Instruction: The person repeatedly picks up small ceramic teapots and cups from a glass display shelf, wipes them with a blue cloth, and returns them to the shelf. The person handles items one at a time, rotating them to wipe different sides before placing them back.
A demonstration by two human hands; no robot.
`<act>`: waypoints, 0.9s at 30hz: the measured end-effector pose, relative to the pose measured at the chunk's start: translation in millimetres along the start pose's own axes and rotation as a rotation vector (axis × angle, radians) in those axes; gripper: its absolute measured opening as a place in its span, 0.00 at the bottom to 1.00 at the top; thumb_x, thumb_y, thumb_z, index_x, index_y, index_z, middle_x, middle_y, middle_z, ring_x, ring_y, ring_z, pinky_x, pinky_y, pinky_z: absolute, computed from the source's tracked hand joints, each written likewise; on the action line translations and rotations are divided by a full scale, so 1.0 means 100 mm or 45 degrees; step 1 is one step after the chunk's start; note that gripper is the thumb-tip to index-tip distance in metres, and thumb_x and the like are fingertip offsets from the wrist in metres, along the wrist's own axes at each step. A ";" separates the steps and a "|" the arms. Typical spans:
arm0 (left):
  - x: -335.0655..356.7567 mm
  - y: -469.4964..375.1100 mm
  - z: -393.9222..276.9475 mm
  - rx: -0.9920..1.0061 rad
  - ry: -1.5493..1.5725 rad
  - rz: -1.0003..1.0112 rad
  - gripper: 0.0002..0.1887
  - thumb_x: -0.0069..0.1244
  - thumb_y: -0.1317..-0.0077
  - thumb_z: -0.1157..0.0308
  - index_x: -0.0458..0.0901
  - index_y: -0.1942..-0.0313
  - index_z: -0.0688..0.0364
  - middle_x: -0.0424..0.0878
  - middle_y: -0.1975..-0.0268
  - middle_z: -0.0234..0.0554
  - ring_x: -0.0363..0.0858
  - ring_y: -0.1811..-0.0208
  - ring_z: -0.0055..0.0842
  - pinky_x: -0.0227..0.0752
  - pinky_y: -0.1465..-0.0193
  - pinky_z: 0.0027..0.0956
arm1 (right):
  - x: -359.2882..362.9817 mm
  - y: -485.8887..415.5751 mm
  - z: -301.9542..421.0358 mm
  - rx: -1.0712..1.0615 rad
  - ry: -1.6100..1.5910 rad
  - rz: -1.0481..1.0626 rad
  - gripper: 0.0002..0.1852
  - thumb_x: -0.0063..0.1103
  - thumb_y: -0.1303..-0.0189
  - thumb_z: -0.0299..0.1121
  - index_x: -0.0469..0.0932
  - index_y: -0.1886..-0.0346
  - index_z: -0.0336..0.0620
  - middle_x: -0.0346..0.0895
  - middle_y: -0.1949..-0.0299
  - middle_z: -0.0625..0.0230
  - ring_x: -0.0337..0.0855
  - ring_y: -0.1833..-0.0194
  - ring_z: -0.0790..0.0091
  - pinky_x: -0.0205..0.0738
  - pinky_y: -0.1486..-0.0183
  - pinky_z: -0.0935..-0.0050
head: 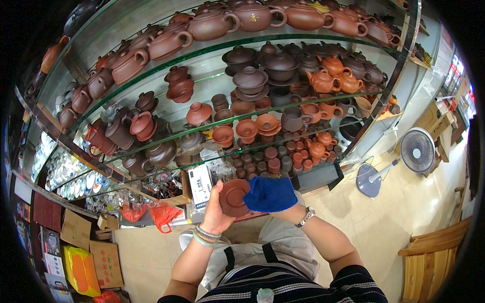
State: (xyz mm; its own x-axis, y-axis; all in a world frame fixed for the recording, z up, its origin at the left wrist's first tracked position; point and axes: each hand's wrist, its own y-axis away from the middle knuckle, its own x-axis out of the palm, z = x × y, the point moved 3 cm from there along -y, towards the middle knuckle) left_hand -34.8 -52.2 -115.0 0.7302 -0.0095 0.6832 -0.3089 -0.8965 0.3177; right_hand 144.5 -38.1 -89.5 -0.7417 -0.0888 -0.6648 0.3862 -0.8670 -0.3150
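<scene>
A round reddish-brown clay saucer (234,197) is held by its left edge in my left hand (216,212), with the thumb up along the rim. My right hand (287,213) holds a blue cloth (271,194) that covers most of its fingers. The cloth meets the saucer's right edge. Beyond both hands, small clay cups (271,153) stand in rows on the lowest glass shelf, and clay bowls (247,130) are on the shelf above.
Glass shelves (242,139) packed with clay teapots (212,24) rise in front. A white box (201,185) and red plastic bags (165,216) lie low at left, near cardboard boxes (105,263). A fan (416,150) and wooden furniture (432,261) stand at right.
</scene>
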 end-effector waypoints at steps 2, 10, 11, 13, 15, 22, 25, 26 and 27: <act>0.02 0.00 0.00 -0.055 0.001 0.036 0.32 0.37 0.25 0.42 0.73 0.38 0.62 0.79 0.39 0.45 0.76 0.37 0.36 0.70 0.34 0.47 | 0.01 0.02 -0.02 -0.059 0.144 -0.077 0.13 0.65 0.41 0.49 0.82 0.64 0.52 0.82 0.67 0.59 0.84 0.66 0.54 0.74 0.68 0.58; 0.09 0.05 0.13 -0.260 0.227 0.145 0.41 0.34 0.28 0.33 0.70 0.35 0.63 0.74 0.35 0.50 0.73 0.34 0.44 0.64 0.31 0.64 | 0.07 -0.02 -0.15 0.161 0.157 -0.453 0.12 0.68 0.44 0.41 0.81 0.64 0.44 0.81 0.66 0.57 0.83 0.63 0.55 0.76 0.65 0.60; 0.09 0.07 0.16 -0.359 0.294 0.170 0.43 0.33 0.29 0.31 0.69 0.35 0.63 0.74 0.34 0.51 0.73 0.33 0.46 0.63 0.32 0.67 | 0.07 -0.03 -0.16 0.128 -0.276 -0.426 0.13 0.69 0.46 0.40 0.81 0.63 0.44 0.81 0.65 0.56 0.83 0.63 0.54 0.76 0.64 0.61; 0.06 0.10 0.20 -0.367 0.230 0.138 0.50 0.29 0.34 0.24 0.66 0.32 0.62 0.71 0.32 0.53 0.70 0.32 0.50 0.62 0.34 0.74 | 0.07 -0.03 -0.17 0.188 -1.107 -0.319 0.16 0.72 0.50 0.40 0.81 0.61 0.42 0.80 0.64 0.55 0.83 0.63 0.52 0.77 0.62 0.62; 0.04 0.08 0.22 -0.360 0.154 0.119 0.51 0.28 0.36 0.23 0.63 0.31 0.61 0.71 0.32 0.53 0.70 0.31 0.49 0.63 0.34 0.71 | -0.01 -0.03 -0.11 -0.146 -0.479 -0.066 0.26 0.74 0.55 0.42 0.79 0.52 0.42 0.81 0.57 0.54 0.82 0.58 0.50 0.76 0.56 0.58; 0.05 0.07 0.25 -0.350 0.018 0.120 0.54 0.29 0.36 0.23 0.59 0.27 0.62 0.69 0.30 0.56 0.70 0.31 0.50 0.64 0.31 0.63 | 0.11 0.02 0.01 -0.430 -0.039 0.016 0.29 0.71 0.50 0.47 0.78 0.46 0.46 0.80 0.52 0.56 0.81 0.53 0.51 0.74 0.51 0.56; 0.00 0.08 0.25 -0.390 0.045 0.142 0.52 0.28 0.35 0.24 0.59 0.27 0.61 0.70 0.31 0.53 0.73 0.33 0.47 0.68 0.32 0.58 | 0.04 0.04 -0.08 -0.374 0.008 0.076 0.28 0.71 0.48 0.48 0.78 0.45 0.46 0.80 0.51 0.57 0.80 0.51 0.51 0.74 0.50 0.56; -0.02 0.07 0.25 -0.405 0.065 0.163 0.51 0.27 0.34 0.24 0.59 0.27 0.60 0.71 0.31 0.52 0.74 0.34 0.46 0.69 0.33 0.57 | 0.00 0.05 -0.14 -0.281 -0.001 0.098 0.27 0.71 0.48 0.47 0.78 0.46 0.46 0.80 0.50 0.56 0.79 0.49 0.50 0.73 0.48 0.56; -0.04 0.05 0.25 -0.393 0.105 0.126 0.51 0.28 0.34 0.24 0.58 0.27 0.59 0.70 0.31 0.51 0.73 0.33 0.46 0.68 0.32 0.57 | -0.02 0.06 -0.19 -0.188 -0.009 0.121 0.26 0.72 0.47 0.47 0.79 0.47 0.46 0.79 0.49 0.56 0.78 0.47 0.49 0.73 0.47 0.55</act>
State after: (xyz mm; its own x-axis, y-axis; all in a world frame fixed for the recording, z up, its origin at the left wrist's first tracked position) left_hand -23.9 -67.7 -133.0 0.6395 -0.0427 0.7676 -0.5554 -0.7161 0.4229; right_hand 159.0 -34.0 -102.7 -0.7015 -0.1711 -0.6918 0.5308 -0.7732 -0.3471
